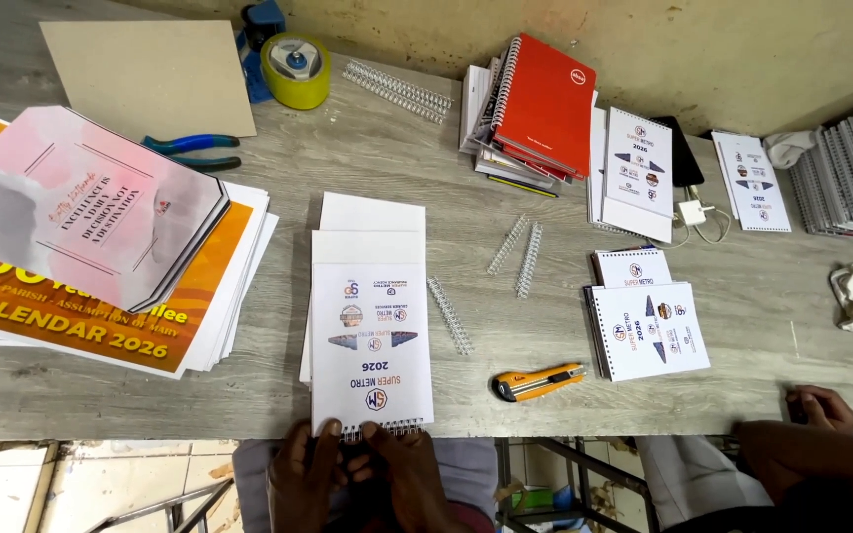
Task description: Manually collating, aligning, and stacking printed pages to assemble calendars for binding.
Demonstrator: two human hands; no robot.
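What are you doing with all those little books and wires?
Both hands, the left hand and the right hand, are at the near edge of a white booklet, pinching the wire spiral along its bound end. It lies on the grey table. Loose wire coils and an orange cutter knife lie just beside it. Another person's hand rests at the right.

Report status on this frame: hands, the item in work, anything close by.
Left hand and right hand both pinching the wire-bound edge of the white booklet. Booklet flat at the table's near edge. Loose wire spine and orange utility knife lie just beside it.
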